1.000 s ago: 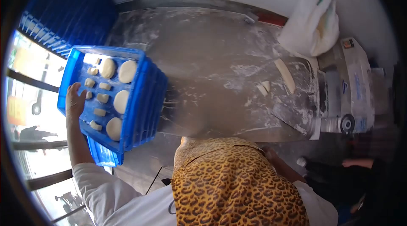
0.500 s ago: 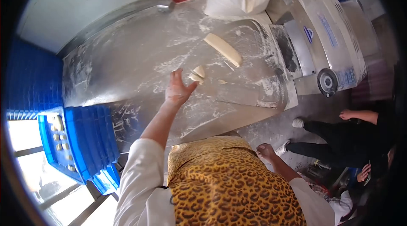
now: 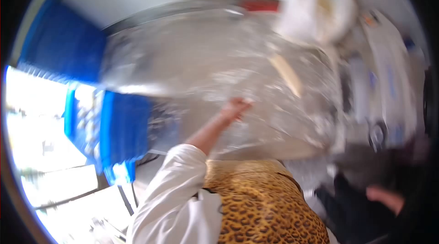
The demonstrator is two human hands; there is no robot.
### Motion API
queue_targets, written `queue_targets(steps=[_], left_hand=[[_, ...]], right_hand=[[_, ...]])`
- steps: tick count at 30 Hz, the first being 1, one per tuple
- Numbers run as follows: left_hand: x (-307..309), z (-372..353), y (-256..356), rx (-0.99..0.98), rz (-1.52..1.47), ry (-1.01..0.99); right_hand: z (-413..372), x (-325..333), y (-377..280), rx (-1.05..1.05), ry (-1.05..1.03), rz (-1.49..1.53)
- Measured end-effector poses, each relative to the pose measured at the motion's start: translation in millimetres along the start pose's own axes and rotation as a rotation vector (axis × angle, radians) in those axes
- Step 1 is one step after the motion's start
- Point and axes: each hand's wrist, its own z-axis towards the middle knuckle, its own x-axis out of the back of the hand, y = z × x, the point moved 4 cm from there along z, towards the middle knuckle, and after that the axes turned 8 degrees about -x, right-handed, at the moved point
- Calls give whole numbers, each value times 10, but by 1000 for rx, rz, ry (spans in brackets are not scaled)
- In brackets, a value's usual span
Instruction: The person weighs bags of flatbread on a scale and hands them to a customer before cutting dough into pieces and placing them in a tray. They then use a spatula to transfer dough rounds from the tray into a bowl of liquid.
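Observation:
My left hand [image 3: 235, 108] is over the floured steel table [image 3: 201, 56], its fingers curled and smeared by motion. A pale bit shows at its fingertips and looks like small pieces of dough [image 3: 248, 102], though blur hides their outline. A long dough roll [image 3: 286, 73] lies on the table to the right, beyond my hand and apart from it. My right hand is out of view.
Blue crates [image 3: 125, 125] are stacked at the left, a top tray [image 3: 87, 120] holding several pale pieces. A white sack [image 3: 315, 10] and a machine [image 3: 388, 70] stand at the right. A person's arm [image 3: 386, 198] shows at lower right.
The view has swung, shifting the table right and down. My left hand has gone from spread to curled, and the small dough pieces no longer show on the table. My right hand has left view.

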Motion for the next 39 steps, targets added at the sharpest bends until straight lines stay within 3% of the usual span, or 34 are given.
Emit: queue_targets(steps=[1, 3, 7, 8, 10, 12, 14, 16, 17, 22, 25, 28, 39], left_hand=[[211, -275, 301, 20, 39, -202], [739, -1129, 1036, -22, -88, -272], [2504, -2578, 1821, -454, -9, 33], [2968, -2900, 1886, -474, -17, 194], [3840, -3472, 1908, -411, 402, 615], [4611, -3820, 1789, -212, 665, 849], [5292, -3975, 1542, -36, 801, 947], [5709, -3948, 1447, 155, 937, 877], [5871, -3925, 1391, 247, 1005, 835], [6283, -3818, 1214, 341, 982, 566], [6407, -3838, 1150, 267, 1012, 573], [6339, -3853, 1233, 366, 1072, 590], [6343, -3980, 1186, 233, 1086, 591]], right_hand=[[-105, -380, -457, -12, -1, -197], [-346, -1186, -1204, -41, -19, -411], [-453, -2244, -1996, 4, -62, -639], [-507, -2451, -2095, 18, -67, -680], [-589, -2809, -2212, 48, -80, -735], [-721, -3101, -2237, 65, -85, -781], [-824, -3326, -2192, 73, -81, -819], [-939, -3486, -2107, 68, -75, -846], [-998, -3549, -2063, 68, -71, -859], [-1275, -3679, -1829, 45, -39, -900], [-1395, -3705, -1729, 36, -24, -919], [-1468, -3729, -1695, 34, -16, -933], [-1584, -3727, -1633, 47, -16, -977]])
